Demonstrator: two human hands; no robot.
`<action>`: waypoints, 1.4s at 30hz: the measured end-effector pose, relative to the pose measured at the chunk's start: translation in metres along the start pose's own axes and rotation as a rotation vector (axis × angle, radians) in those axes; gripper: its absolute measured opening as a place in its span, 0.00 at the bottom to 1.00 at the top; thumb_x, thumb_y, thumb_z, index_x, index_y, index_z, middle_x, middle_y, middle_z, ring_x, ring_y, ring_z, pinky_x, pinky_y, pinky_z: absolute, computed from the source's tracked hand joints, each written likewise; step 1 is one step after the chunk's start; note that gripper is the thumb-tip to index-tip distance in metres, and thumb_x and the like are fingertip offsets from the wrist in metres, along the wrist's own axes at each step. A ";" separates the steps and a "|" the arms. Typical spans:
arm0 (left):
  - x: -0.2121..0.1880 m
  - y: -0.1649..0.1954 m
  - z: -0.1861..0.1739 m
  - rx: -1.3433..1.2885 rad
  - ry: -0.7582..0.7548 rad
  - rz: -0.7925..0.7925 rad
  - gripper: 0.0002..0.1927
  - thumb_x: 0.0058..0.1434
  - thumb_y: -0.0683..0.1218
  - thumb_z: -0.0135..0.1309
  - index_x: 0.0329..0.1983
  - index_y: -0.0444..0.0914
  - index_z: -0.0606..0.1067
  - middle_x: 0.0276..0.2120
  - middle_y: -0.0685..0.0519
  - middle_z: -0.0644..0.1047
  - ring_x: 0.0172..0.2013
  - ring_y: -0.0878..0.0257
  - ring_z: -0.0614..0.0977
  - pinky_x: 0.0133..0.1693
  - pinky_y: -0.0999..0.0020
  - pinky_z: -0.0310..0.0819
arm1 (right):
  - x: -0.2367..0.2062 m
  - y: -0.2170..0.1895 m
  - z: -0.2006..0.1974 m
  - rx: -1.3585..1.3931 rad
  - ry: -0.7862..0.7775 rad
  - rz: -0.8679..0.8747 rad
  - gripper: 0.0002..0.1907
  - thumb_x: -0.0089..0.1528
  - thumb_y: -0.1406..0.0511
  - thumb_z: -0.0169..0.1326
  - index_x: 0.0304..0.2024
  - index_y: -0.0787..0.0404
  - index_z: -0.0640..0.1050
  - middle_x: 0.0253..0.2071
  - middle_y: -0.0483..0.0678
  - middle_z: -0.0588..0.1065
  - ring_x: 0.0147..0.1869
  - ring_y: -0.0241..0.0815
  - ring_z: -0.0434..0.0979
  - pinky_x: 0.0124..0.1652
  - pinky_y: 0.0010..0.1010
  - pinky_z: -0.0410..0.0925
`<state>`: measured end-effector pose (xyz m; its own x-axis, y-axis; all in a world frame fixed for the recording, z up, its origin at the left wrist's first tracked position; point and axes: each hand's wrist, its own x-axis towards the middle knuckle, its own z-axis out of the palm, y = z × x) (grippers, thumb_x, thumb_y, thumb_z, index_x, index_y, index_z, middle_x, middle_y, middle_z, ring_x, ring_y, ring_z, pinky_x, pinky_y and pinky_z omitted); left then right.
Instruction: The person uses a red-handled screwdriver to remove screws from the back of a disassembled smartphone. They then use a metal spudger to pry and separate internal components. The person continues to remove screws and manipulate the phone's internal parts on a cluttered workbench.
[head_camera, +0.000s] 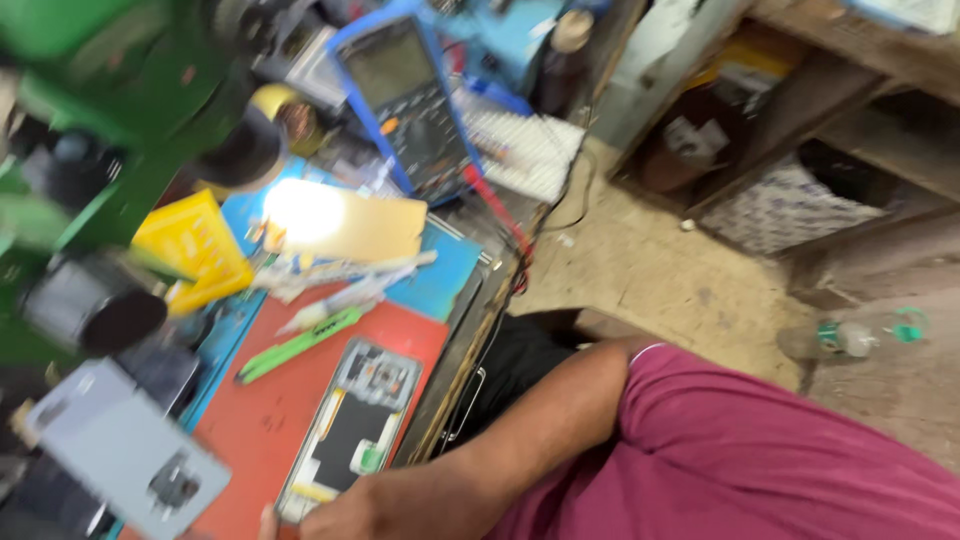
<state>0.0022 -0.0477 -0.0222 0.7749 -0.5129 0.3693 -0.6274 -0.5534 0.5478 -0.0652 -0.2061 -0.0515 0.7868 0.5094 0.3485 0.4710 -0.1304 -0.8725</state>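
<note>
My right hand (300, 518) lies at the bottom edge of the view, mostly cut off, its forearm running up to a maroon sleeve (740, 450). It touches the near end of an opened phone (350, 430) with its back off and its inner parts showing, which lies on a red mat (250, 430). Whether the fingers grip the phone is hidden. A green pen-like tool (295, 345) lies just beyond the phone. A lilac phone back cover (125, 450) sits at the lower left. My left hand is out of sight.
A blue-cased multimeter (405, 100) leans at the back of the bench. A yellow box (190, 245), a tan board (350, 228) under lamp glare and green microscope parts (100, 90) crowd the left. On the floor lies a plastic bottle (850, 338) by wooden shelves (800, 110).
</note>
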 end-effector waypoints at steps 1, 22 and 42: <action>-0.004 -0.004 -0.001 -0.006 -0.006 -0.001 0.38 0.54 0.50 0.64 0.68 0.34 0.69 0.35 0.56 0.77 0.44 0.55 0.78 0.57 0.55 0.66 | 0.003 -0.005 -0.006 -0.099 -0.066 -0.080 0.09 0.62 0.70 0.54 0.42 0.71 0.72 0.44 0.54 0.72 0.53 0.49 0.75 0.56 0.34 0.68; -0.059 -0.010 -0.037 -0.226 0.093 -0.253 0.43 0.54 0.48 0.73 0.70 0.37 0.66 0.40 0.53 0.76 0.49 0.53 0.74 0.52 0.60 0.72 | 0.047 -0.042 -0.026 -0.312 0.060 -0.210 0.29 0.60 0.80 0.58 0.60 0.59 0.64 0.53 0.61 0.76 0.47 0.50 0.84 0.42 0.32 0.78; -0.063 -0.019 -0.031 -0.250 0.102 -0.192 0.44 0.54 0.51 0.73 0.69 0.32 0.65 0.37 0.54 0.75 0.50 0.54 0.75 0.55 0.59 0.73 | 0.046 -0.036 -0.019 -0.469 0.164 -0.225 0.37 0.57 0.75 0.71 0.62 0.54 0.65 0.45 0.60 0.76 0.46 0.46 0.83 0.42 0.28 0.78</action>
<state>-0.0325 0.0156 -0.0322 0.8890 -0.3393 0.3075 -0.4403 -0.4492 0.7774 -0.0385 -0.1940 0.0021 0.6800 0.4342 0.5908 0.7331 -0.4182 -0.5364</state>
